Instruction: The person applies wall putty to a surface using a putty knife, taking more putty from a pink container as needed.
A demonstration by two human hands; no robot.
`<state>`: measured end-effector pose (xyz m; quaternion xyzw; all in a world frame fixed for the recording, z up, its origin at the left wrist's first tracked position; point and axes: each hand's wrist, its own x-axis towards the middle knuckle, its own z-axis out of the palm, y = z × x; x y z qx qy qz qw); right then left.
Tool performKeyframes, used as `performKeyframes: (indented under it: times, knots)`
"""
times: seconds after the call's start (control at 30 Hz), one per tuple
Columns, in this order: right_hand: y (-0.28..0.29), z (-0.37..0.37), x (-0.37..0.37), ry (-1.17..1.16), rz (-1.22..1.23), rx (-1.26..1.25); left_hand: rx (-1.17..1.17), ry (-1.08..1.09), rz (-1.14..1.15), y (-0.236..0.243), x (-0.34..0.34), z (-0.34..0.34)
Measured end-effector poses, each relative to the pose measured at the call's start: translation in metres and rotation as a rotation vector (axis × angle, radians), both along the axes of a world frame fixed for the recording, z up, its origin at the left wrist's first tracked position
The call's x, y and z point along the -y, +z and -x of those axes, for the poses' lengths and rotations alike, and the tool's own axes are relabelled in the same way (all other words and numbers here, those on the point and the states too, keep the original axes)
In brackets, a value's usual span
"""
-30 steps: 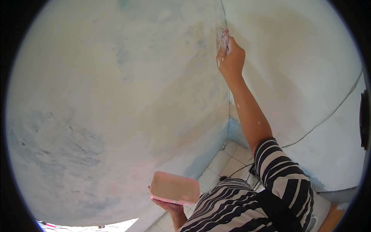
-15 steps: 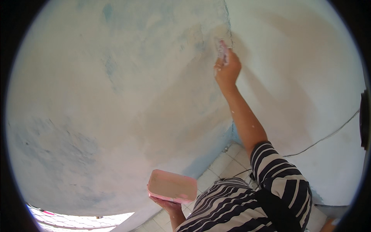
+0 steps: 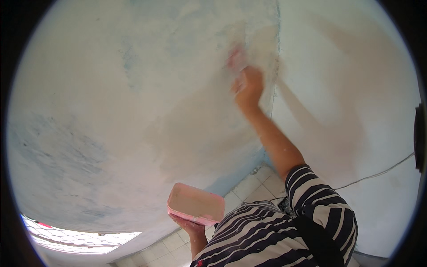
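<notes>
- View from the wearer's head: a person in a striped shirt (image 3: 262, 231), dark and cream, faces a corner where two pale walls meet. Directions are clock positions around the middle of the view.
- At one o'clock, the right hand (image 3: 250, 86) is raised on an outstretched arm, its fingers curled closed around a reddish tool (image 3: 235, 58).
- The tool is blurred, so its exact shape is unclear; it lies in front of the left wall (image 3: 147, 98), just left of the corner line (image 3: 276, 66). Whether it touches the wall cannot be told.
- Between six and seven o'clock, the left hand (image 3: 189, 224) supports a pink container (image 3: 200, 218) from below, gripping its underside.
- The container is rectangular with rounded corners, tilted slightly, its broad beige inside facing up toward the viewer.
- The left wall is patchy cream and white, with blue-grey smears around nine o'clock.
- The right wall (image 3: 364, 58), at two o'clock, is smoother and carries soft shadows; a thin cable (image 3: 378, 174) crosses it near four o'clock.
- At five o'clock, pale floor tiles (image 3: 247, 189) show beside the shirt.
- At eight o'clock, a bright opening (image 3: 80, 238) with a wire-like grid sits low.
</notes>
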<state>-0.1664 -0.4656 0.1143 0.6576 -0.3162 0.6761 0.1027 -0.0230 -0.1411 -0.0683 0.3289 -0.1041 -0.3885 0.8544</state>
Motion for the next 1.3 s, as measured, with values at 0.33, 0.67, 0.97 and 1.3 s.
performKeyframes:
  times: [0.33,0.67,0.97,1.3]
  knots:
    - [0.039,0.075,-0.007,0.120,-0.218,0.268,0.097,0.011,0.025,0.057,0.002,0.033]
    - [0.018,0.077,-0.038,0.351,-0.204,0.131,0.083,0.021,0.038,0.069,0.001,0.042]
    - [0.033,0.036,-0.060,0.288,0.068,-0.228,0.099,-0.019,-0.011,0.083,-0.001,0.049]
    - [0.026,0.054,0.000,-0.084,0.007,-0.191,0.130,0.005,-0.033,0.087,0.013,0.057]
